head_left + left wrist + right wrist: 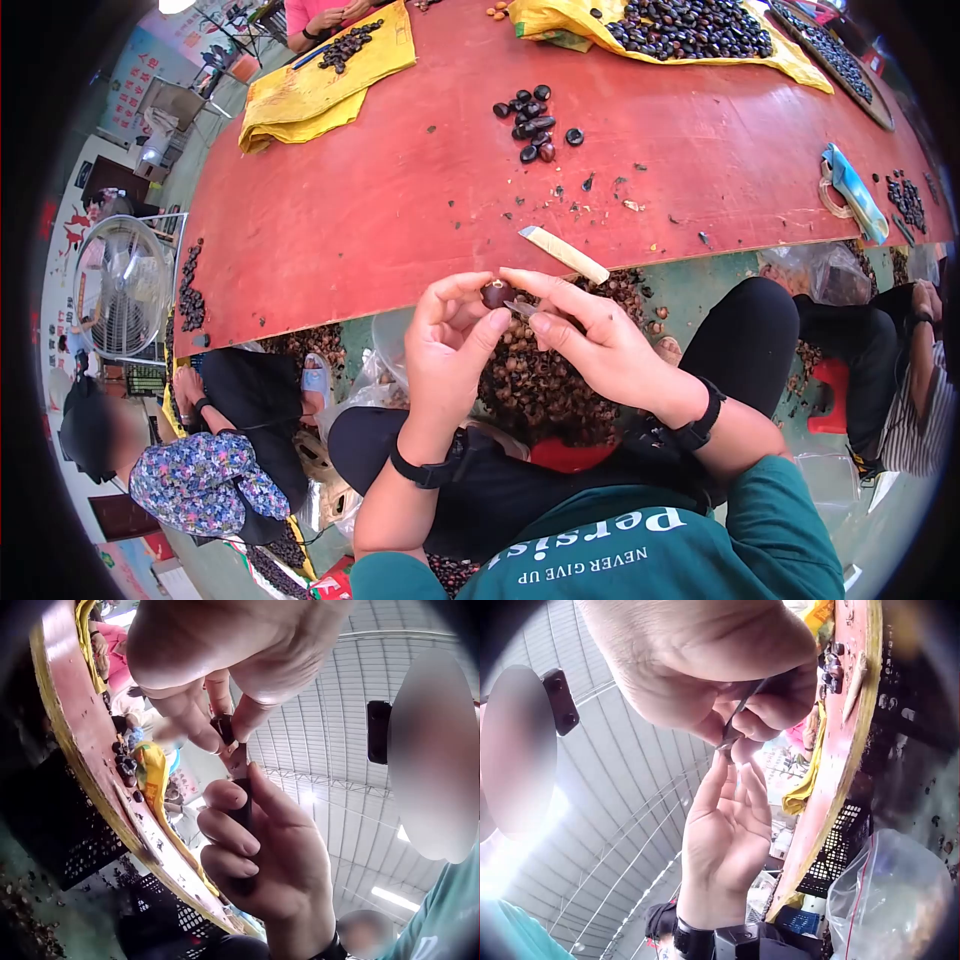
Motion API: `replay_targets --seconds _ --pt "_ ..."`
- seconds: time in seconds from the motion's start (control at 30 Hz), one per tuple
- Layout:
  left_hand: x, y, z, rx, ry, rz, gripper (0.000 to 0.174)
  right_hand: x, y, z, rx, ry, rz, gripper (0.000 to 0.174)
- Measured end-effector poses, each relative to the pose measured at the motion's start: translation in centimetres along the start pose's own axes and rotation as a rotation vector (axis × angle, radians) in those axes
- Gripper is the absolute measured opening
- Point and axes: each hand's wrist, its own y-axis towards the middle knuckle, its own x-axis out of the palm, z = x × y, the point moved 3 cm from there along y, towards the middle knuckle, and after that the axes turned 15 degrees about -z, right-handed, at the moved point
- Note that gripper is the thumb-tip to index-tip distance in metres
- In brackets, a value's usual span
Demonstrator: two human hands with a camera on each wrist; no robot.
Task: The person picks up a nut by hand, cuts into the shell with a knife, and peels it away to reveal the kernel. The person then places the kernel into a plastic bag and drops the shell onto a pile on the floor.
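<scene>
A dark brown seed (495, 294) is held between the two hands, in front of the near edge of a red table (350, 230). The seed is pinched by the thumb and fingertips of the left hand (450, 340), its fingers bent and drawn close around it. A slim knife (240, 795) is gripped in the right hand (610, 350), with the fingers curled round its dark handle and the thumb extended toward the blade. The blade is brought up to the seed at a pale spot; how deep it is set cannot be told.

Below the hands, a heap of brown husks (545, 385) is seen. On the table, a flat, pale strip with a grey tip (565, 254) is laid slantwise near the edge, and a small cluster of glossy dark seeds (532, 125) is gathered farther in, with scattered scraps between. More dark seeds are heaped on a yellow sack (800, 75) at the far side, and a few are spread on a folded yellow cloth (290, 105) to the left. A blue packet (855, 195) is placed by the right-hand end. At left, a seated person in a floral top (205, 480) is seen near a large fan (125, 285).
</scene>
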Motion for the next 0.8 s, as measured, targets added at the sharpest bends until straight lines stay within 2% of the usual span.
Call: replay_targets --seconds 0.13,0.23,0.43,0.53,0.63,0.67,0.77,0.8 --pt "-0.3 -0.1 -0.2 0.038 0.036 -0.019 0.037 0.2 0.3 0.4 0.003 0.048 0.012 0.045" --pt "-0.3 -0.4 0.0 0.034 0.143 -0.002 0.034 0.2 0.4 0.5 0.015 0.038 0.0 0.044" --pt "-0.7 -0.7 -0.8 0.17 0.442 0.053 0.031 0.8 0.8 1.3 0.039 0.126 0.006 0.039" --pt "-0.5 -0.8 -1.2 0.184 0.443 0.068 0.031 1.5 0.9 1.6 -0.053 0.059 0.099 0.036" --pt "1.0 -1.0 -1.2 0.181 0.443 0.033 0.032 1.6 1.0 2.1 -0.014 0.152 0.132 0.035" --pt "1.0 -1.0 -1.3 0.192 0.36 0.018 0.035 1.5 0.9 2.0 0.001 0.192 0.12 0.036" --pt "0.1 -1.1 -1.6 0.065 0.036 0.05 0.037 0.7 0.9 0.3 0.08 0.249 -0.017 0.039" --pt "0.0 -0.8 -1.1 0.077 0.022 0.071 0.036 0.4 0.8 -0.1 0.101 0.192 -0.04 0.042"
